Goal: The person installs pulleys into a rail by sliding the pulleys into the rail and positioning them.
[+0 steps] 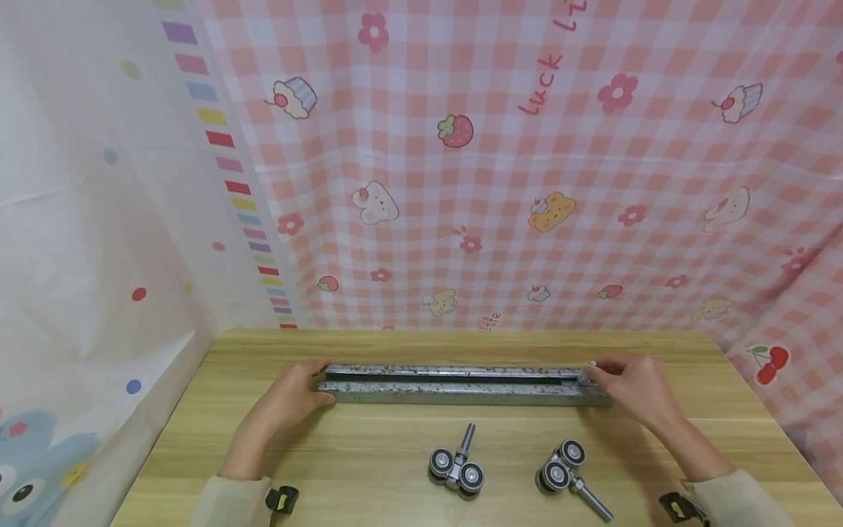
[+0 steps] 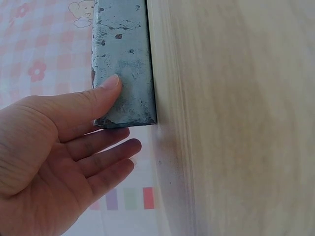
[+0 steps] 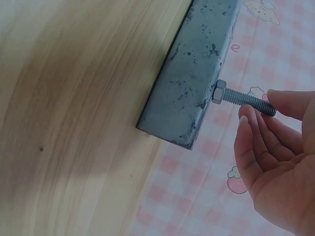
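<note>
A scuffed galvanized steel rail (image 1: 461, 396) with a slot along its top lies crosswise on the table. My left hand (image 1: 288, 399) grips its left end; in the left wrist view the thumb presses on the side face of the rail (image 2: 127, 64) and the other fingers lie past its end. At the right end, my right hand (image 1: 634, 388) pinches a threaded bolt (image 3: 241, 99) between thumb and fingers. The bolt sticks up from the slot, with a hex nut (image 3: 219, 92) close to the rail; whatever it joins inside is hidden.
Two roller trolleys with bolts lie nearer me, one mid-table (image 1: 456, 468) and one to its right (image 1: 560, 472). The wood-grain table (image 1: 369, 454) meets a pink checked cloth (image 1: 500, 168) at the back and a white cloth (image 1: 99, 219) on the left.
</note>
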Available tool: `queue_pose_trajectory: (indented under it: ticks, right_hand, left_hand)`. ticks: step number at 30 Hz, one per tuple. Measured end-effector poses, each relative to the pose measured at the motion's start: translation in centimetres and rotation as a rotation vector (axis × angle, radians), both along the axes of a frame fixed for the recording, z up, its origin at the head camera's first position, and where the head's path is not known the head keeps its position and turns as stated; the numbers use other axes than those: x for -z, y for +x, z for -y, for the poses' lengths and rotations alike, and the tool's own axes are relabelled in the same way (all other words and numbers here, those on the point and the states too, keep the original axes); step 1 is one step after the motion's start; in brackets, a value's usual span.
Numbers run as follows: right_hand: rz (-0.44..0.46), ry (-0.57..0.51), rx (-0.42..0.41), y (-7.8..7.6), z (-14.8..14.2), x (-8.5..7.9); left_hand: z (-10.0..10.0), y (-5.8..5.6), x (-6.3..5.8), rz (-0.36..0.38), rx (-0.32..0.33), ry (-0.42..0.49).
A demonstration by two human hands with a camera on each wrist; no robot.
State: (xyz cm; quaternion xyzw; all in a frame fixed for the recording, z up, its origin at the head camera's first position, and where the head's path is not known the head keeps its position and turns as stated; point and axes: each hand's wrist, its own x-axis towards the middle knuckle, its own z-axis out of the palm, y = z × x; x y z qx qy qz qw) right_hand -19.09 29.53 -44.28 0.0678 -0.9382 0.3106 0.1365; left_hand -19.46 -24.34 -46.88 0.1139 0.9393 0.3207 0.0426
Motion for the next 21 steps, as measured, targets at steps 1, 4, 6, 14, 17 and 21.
queue_pose_trajectory:
  ticks: [1,4,6,14,17,21]
  right_hand:
    - [0.004,0.001,0.001,0.0,0.1,0.0]
    - [0.010,0.006,0.000,-0.1,0.3,-0.1]
    - [0.010,0.007,-0.006,-0.1,0.4,-0.1]
    - [-0.005,-0.002,-0.041,-0.2,1.1,0.0]
    - [-0.009,-0.002,-0.050,-0.3,1.3,0.0]
    - [-0.020,0.005,-0.064,-0.4,1.5,0.0]
  left_hand:
    - [0.0,0.0,0.0,0.002,-0.001,0.001]
    - [0.0,0.0,-0.1,0.012,-0.001,0.001]
    - [0.0,0.1,-0.1,0.017,-0.002,0.001]
    - [0.0,0.1,0.0,0.015,-0.001,0.007]
    - [0.0,0.1,-0.1,0.017,-0.001,0.014]
    - [0.0,0.2,-0.1,0.026,-0.007,0.016]
